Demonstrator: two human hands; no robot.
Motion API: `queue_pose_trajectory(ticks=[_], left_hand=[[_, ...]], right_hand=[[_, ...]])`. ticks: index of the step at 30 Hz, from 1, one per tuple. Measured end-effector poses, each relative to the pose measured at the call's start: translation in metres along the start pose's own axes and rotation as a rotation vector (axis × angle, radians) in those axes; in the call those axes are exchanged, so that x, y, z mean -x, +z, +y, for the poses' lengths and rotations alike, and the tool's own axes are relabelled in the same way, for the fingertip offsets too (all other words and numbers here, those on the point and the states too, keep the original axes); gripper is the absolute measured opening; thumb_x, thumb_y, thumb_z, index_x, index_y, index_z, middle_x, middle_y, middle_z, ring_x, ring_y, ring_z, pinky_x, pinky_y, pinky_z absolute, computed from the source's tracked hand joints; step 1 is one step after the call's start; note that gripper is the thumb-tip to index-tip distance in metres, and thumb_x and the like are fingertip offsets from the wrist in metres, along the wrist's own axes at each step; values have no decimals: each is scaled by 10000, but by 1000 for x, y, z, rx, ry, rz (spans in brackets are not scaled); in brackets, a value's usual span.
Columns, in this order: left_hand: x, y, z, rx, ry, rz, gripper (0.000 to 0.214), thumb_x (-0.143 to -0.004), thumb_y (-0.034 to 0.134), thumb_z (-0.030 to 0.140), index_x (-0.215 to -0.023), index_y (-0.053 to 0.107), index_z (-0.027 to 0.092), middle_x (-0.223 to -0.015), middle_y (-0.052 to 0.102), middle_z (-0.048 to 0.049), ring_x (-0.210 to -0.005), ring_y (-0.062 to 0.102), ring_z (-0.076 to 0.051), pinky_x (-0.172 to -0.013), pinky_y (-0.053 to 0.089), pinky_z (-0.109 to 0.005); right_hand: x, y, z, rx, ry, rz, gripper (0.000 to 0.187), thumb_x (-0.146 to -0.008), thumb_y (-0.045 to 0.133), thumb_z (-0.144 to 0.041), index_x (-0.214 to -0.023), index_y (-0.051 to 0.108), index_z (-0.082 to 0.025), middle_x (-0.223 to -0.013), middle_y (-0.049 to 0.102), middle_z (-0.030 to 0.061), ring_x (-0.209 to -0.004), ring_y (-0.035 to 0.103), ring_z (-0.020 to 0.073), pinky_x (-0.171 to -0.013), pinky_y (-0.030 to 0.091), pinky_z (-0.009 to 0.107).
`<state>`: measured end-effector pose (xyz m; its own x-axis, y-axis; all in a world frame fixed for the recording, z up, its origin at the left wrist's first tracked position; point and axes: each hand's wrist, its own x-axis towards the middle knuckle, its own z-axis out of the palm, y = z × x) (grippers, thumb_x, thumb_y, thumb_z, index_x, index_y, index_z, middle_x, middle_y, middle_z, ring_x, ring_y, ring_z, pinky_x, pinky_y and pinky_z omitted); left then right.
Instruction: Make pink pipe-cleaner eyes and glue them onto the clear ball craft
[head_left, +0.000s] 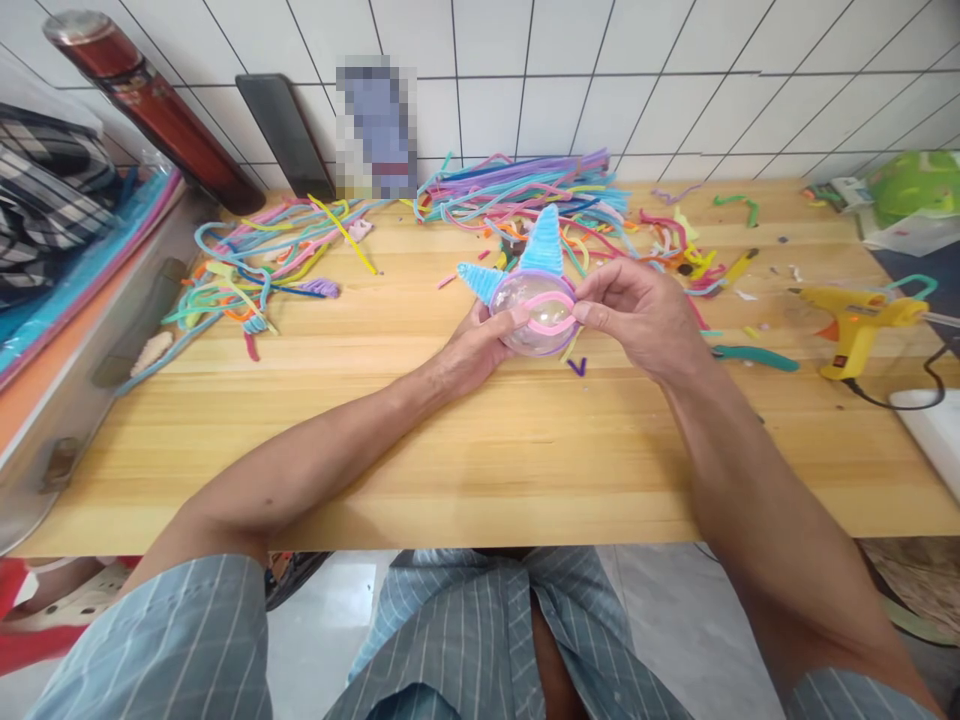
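Note:
A clear round ball (517, 340) with a purple rim is held above the table, and two blue pipe-cleaner ears (543, 245) stick up from its far side. My left hand (487, 345) is closed round the ball's left side, thumb on its front. Across that front lies a pink pipe cleaner (551, 327) bent into an oval loop. With thumb and index finger, my right hand (626, 310) pinches the right end of this loop. Below the ball a small purple V-shaped piece (577, 367) lies on the wooden table (465, 450).
Bundled pipe cleaners (525, 190) lie along the tiled wall, with a loose tangle (277, 250) at left. A yellow glue gun (859, 325) and teal-handled pliers (757, 357) are on the right. A red thermos (157, 115) and a dark phone (285, 135) stand at back left.

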<state>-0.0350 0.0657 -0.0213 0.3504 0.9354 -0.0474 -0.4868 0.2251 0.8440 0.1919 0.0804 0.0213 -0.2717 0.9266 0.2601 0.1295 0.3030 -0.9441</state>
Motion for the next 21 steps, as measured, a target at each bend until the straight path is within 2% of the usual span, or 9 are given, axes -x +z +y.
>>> queue_pose_trajectory(ticks=[7,15,21], left_hand=[[0,0,0,5,7,-23,776,-679,1056,597,-1279,740,219,-1395,821,-136,-1329,775,-386,-1075,688,-523],[1,2,1,-12,18,-42,793,-676,1053,612,-1294,723,241,-1357,841,-121,-1334,787,-396,-1107,673,-558],[0,1,0,-8,6,-20,806,-665,1063,594,-1303,717,242,-1367,831,-122,-1339,778,-396,-1113,663,-562]], right_hand=[[1,1,-1,12,7,7,409,-801,1016,-598,-897,781,-277,-903,775,12,-854,728,222,-799,659,421],[0,0,0,-14,30,-13,353,-805,1027,-509,-899,777,-278,-897,755,8,-845,717,220,-805,640,429],[0,0,-1,-15,25,-6,385,-789,1036,-521,-880,754,-275,-873,734,-3,-817,697,206,-768,628,406]])
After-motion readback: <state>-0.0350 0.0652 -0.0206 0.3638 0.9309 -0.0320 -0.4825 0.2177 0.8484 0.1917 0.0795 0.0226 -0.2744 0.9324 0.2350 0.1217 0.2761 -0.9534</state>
